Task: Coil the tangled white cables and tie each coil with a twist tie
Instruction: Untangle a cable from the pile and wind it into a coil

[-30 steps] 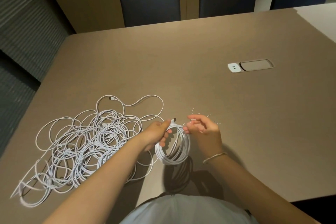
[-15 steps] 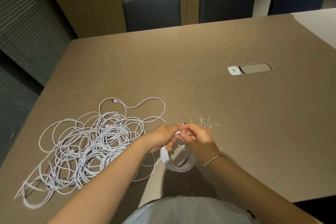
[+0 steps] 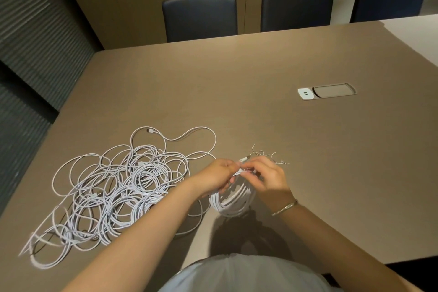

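One coil [image 3: 233,201] is wound and hangs just below the fingers of both hands: the left hand [image 3: 216,176] curls round its top, while the right hand [image 3: 266,176] pinches there too, probably working a tie on, though whether a tie is in that pinch is too small to tell. No tied coil shows yet, and most of the job seems left, since the tangle [image 3: 113,187] lies on the counter [image 3: 260,114] to the left of the fingers, its cables too knotted to count. A few loose ties [image 3: 275,157], perhaps three or four, lie just beyond the fingers.
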A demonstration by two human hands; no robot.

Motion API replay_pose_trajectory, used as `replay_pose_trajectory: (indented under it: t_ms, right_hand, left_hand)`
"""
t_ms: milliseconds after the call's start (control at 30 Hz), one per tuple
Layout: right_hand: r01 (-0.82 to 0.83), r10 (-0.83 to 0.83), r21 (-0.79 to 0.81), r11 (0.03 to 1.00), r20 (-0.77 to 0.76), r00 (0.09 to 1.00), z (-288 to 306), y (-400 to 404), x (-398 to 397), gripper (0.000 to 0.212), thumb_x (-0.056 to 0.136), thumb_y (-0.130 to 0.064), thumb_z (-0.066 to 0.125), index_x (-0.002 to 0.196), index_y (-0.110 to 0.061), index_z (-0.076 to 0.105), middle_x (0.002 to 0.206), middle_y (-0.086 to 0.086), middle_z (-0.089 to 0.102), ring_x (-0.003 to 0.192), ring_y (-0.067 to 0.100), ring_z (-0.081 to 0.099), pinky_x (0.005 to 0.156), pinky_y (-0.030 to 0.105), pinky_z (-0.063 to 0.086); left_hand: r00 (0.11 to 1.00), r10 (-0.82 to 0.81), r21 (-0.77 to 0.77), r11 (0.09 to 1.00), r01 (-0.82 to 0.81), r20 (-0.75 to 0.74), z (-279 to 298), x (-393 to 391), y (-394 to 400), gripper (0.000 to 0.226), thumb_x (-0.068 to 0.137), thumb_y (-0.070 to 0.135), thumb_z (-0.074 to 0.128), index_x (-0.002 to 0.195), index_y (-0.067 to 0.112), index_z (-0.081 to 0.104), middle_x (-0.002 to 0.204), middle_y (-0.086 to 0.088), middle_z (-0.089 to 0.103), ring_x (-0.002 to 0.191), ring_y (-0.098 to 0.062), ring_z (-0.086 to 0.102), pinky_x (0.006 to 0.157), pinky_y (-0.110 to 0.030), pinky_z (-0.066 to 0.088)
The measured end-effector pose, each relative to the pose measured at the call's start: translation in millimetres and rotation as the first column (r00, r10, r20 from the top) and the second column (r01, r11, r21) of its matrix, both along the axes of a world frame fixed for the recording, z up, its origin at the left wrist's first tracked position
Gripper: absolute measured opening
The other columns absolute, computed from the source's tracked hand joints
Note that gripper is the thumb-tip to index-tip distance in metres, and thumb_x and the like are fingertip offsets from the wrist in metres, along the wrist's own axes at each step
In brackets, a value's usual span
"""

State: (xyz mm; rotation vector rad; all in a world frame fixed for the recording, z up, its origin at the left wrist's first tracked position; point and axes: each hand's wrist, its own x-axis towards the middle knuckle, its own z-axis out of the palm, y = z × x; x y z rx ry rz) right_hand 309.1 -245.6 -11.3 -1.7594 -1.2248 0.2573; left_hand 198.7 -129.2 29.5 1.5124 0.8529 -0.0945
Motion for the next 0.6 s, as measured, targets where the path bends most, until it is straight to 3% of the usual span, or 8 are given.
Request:
replay_pose_trajectory:
  t_ms: [100, 233, 333, 600]
  right_hand:
    - [-0.071, 0.071, -0.020, 0.997, 0.025, 0.997, 7, 0, 12, 0.011, 0.081, -0.017, 0.070, 0.092, -0.013, 0.072, 0.092, -0.004, 0.059, 0.085, 0.001, 0.054, 0.078, 0.010, 0.040]
    - [-0.166, 0.172, -0.071, 0.983, 0.086, 0.981, 16, 0, 24, 0.013, 0.083, -0.024, 0.067, 0.093, -0.016, 0.070, 0.106, -0.004, 0.064, 0.105, 0.006, 0.054, 0.095, 0.016, 0.038]
    - [-0.172, 0.177, -0.101, 0.980, 0.052, 0.983, 22, -1, 27, 0.017, 0.086, -0.030, 0.061, 0.088, -0.015, 0.069, 0.093, -0.005, 0.067, 0.092, 0.009, 0.061, 0.084, 0.020, 0.045]
    - [-0.063, 0.067, -0.099, 0.993, 0.036, 0.997, 19, -3, 22, 0.018, 0.088, -0.026, 0.055, 0.083, -0.011, 0.063, 0.081, -0.002, 0.062, 0.078, 0.008, 0.052, 0.069, 0.012, 0.038]
  left_hand:
    - [1.000, -0.030, 0.084, 0.996, 0.030, -0.009, 0, 0, 1, 0.039, 0.104, 0.021, 0.046, 0.068, 0.011, 0.056, 0.039, 0.005, 0.038, 0.034, -0.011, 0.030, 0.043, -0.025, 0.023]
    - [0.998, -0.048, 0.126, 0.991, 0.043, 0.037, 2, -1, 3, 0.035, 0.102, 0.024, 0.051, 0.070, 0.014, 0.063, 0.047, -0.006, 0.035, 0.036, -0.011, 0.027, 0.040, -0.021, 0.022]
    - [0.996, -0.013, 0.108, 0.994, 0.004, 0.084, 0, 0, 2, 0.021, 0.101, 0.020, 0.054, 0.089, 0.014, 0.070, 0.061, -0.011, 0.040, 0.036, -0.008, 0.027, 0.039, -0.020, 0.021]
    - [0.968, 0.158, 0.055, 0.984, -0.171, 0.194, 5, 2, -4, 0.013, 0.096, 0.010, 0.060, 0.105, 0.002, 0.065, 0.037, 0.008, 0.047, 0.032, -0.004, 0.033, 0.037, -0.018, 0.025]
